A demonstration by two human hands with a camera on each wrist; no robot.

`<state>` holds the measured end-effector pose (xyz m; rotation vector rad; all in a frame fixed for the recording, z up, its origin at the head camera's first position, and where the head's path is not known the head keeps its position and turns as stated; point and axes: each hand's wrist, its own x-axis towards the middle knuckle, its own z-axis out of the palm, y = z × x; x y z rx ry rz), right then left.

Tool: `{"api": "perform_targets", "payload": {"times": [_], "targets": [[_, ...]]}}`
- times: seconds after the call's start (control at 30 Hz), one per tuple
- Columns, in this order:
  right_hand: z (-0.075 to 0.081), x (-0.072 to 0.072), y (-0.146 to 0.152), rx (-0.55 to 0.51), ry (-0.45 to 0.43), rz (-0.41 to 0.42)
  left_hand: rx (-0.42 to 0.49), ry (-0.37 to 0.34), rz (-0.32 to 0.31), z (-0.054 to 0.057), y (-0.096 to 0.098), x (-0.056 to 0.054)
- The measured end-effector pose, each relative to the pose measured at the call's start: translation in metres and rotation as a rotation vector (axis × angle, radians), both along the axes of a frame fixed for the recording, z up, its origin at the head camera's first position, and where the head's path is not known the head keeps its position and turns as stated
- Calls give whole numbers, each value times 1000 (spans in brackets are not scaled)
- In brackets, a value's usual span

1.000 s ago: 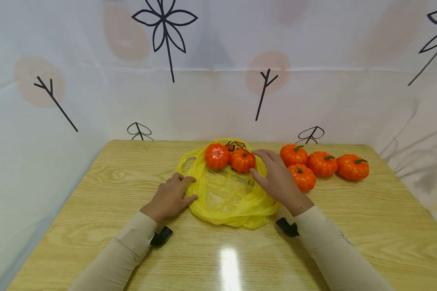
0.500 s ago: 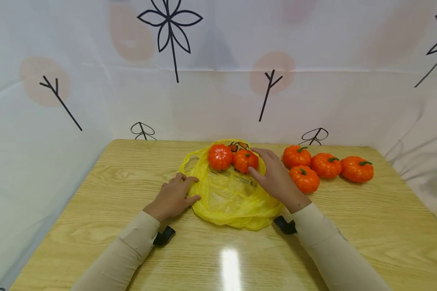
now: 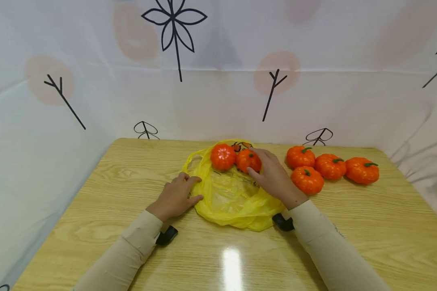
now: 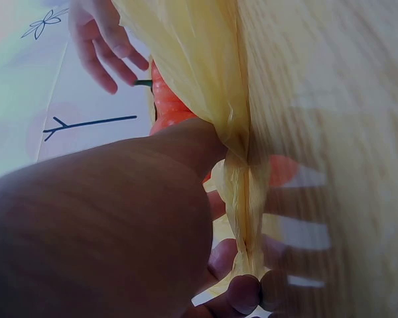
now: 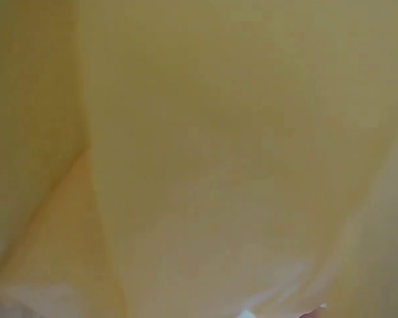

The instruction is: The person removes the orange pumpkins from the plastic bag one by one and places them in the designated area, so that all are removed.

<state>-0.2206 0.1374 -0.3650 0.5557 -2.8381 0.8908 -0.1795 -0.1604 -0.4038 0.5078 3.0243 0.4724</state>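
A thin yellow plastic bag (image 3: 225, 202) lies spread on the table, its mouth toward the far side. Two small orange toy pumpkins sit on it: one bottom-up (image 3: 223, 157), the other stem-up (image 3: 247, 160) beside it. My right hand (image 3: 274, 176) reaches over the bag's right side, thumb and index finger spread around the right edge of the stem-up pumpkin. In the left wrist view its loose fingers (image 4: 101, 50) hang close to the green stem. My left hand (image 3: 176, 196) rests at the bag's left edge, fingertips touching the film. Yellow film covers most of the right wrist view.
Several more orange pumpkins stand grouped to the right: a back one (image 3: 300, 157), a front one (image 3: 307, 180), a middle one (image 3: 330, 166) and an outer one (image 3: 362, 170). The wooden table (image 3: 105, 194) meets a patterned white cloth (image 3: 218, 97) behind.
The head view has shifted slightly, sliding the scene right. My right hand has moved a little left, coming over the edge of the stem-up pumpkin. The left hand stays at the bag's edge.
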Motion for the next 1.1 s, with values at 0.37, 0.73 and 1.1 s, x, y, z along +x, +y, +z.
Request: {"api": "perform_targets", "payload": {"times": [0.37, 0.73, 1.1], "targets": [[-6, -4, 3, 69, -65, 13, -1, -5, 4, 1, 1, 0], [-9, -6, 4, 90, -61, 25, -7, 0, 1, -1, 0, -1], [-10, -6, 5, 69, -77, 20, -9, 2, 0, -1, 0, -1]]}}
